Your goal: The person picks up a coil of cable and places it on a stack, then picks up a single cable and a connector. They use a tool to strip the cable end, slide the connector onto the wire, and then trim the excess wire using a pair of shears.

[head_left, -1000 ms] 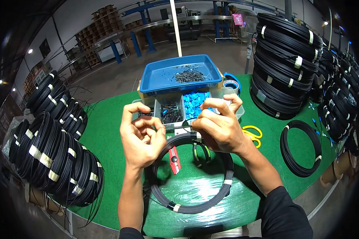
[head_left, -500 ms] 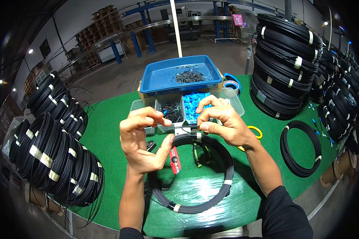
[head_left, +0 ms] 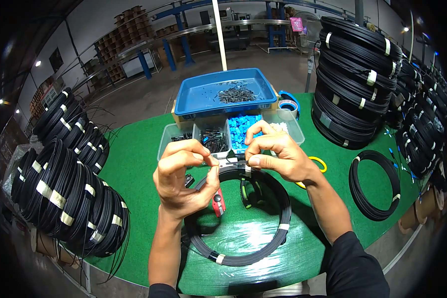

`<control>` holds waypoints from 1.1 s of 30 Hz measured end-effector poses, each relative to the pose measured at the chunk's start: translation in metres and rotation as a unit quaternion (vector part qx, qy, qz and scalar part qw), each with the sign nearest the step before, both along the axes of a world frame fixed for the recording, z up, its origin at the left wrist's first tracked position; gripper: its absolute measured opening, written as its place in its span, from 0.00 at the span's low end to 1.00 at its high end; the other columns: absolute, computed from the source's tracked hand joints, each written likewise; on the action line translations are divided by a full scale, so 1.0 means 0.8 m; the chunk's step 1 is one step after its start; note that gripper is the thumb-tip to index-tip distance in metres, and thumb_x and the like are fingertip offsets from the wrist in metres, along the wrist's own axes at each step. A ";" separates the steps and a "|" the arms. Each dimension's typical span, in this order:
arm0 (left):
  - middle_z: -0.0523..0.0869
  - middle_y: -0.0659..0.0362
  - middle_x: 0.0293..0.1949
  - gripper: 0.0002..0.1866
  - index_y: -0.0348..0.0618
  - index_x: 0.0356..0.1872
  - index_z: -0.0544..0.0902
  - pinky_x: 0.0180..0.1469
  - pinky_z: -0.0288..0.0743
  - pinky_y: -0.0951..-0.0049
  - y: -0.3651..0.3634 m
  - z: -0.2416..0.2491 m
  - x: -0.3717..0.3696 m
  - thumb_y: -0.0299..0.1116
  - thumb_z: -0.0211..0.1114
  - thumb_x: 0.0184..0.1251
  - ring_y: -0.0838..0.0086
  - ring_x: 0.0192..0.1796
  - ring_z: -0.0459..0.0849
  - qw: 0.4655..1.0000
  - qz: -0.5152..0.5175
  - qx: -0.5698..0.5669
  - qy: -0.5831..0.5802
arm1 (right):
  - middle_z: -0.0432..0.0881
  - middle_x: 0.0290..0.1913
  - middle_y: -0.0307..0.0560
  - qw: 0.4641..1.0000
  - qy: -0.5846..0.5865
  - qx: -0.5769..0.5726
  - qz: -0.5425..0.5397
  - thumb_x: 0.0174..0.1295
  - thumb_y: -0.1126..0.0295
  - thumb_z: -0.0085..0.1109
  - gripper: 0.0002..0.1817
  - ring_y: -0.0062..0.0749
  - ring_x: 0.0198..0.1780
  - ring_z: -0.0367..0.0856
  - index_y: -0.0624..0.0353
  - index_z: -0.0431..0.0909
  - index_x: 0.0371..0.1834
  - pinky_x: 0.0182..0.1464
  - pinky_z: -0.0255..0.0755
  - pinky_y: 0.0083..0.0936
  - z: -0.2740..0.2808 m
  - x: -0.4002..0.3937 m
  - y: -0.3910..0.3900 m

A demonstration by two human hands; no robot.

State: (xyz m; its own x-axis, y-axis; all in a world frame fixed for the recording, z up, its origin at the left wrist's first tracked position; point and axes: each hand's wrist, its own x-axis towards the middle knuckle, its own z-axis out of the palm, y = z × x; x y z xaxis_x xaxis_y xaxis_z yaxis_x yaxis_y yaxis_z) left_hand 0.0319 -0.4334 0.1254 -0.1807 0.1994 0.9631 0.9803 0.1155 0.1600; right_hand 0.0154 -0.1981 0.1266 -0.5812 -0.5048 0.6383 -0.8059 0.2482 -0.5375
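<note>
My right hand (head_left: 283, 156) pinches a thin black cable end above the far rim of a coiled black cable (head_left: 283, 241). To its left, my left hand (head_left: 186, 174) has thumb and fingertips brought together beside that cable's tip; anything between them is too small to make out. The coil lies on the green table, bound with pale tape. Inside its ring are a red cutter (head_left: 218, 203) and green-handled pliers (head_left: 245, 194). A small black tool (head_left: 188, 180) is partly hidden behind my left hand.
Beyond my hands stand a divided clear bin with blue parts (head_left: 241, 130) and black parts, and a blue tray (head_left: 184, 102). Cable coils are heaped at left (head_left: 74, 198) and stacked at right (head_left: 352, 84). A single coil (head_left: 374, 186) lies at right.
My left hand has moved slightly right, and its thumb and fingers have closed from apart to a pinch. My right hand has barely moved.
</note>
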 end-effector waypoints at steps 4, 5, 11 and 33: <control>0.76 0.50 0.45 0.29 0.42 0.48 0.67 0.37 0.78 0.76 -0.012 0.004 -0.002 0.08 0.68 0.45 0.73 0.36 0.84 0.999 -0.003 0.027 -0.016 | 0.80 0.34 0.38 0.999 -0.018 -0.022 0.037 0.60 0.60 0.64 0.11 0.31 0.48 0.74 0.56 0.82 0.30 0.54 0.62 0.34 -0.001 -0.010 0.007; 0.76 0.49 0.45 0.30 0.42 0.49 0.68 0.38 0.78 0.76 -0.014 0.004 -0.003 0.08 0.69 0.44 0.72 0.36 0.84 0.999 -0.006 0.038 -0.020 | 0.80 0.34 0.38 0.999 -0.011 -0.019 0.031 0.60 0.60 0.64 0.11 0.31 0.47 0.74 0.56 0.82 0.30 0.52 0.63 0.33 0.000 -0.010 0.008; 0.74 0.48 0.48 0.33 0.42 0.52 0.67 0.41 0.81 0.73 -0.008 0.005 -0.001 0.09 0.69 0.43 0.69 0.37 0.85 1.000 -0.018 -0.004 -0.010 | 0.80 0.35 0.38 1.000 -0.017 0.004 0.026 0.61 0.59 0.64 0.11 0.30 0.49 0.73 0.55 0.83 0.31 0.57 0.57 0.36 -0.003 -0.006 0.005; 0.70 0.52 0.51 0.31 0.41 0.56 0.66 0.46 0.74 0.72 -0.015 0.002 0.001 0.18 0.67 0.48 0.71 0.40 0.81 0.983 -0.060 0.007 -0.173 | 0.81 0.34 0.35 0.999 0.033 0.007 -0.030 0.57 0.65 0.67 0.06 0.30 0.51 0.74 0.53 0.83 0.31 0.57 0.54 0.36 0.003 0.004 -0.003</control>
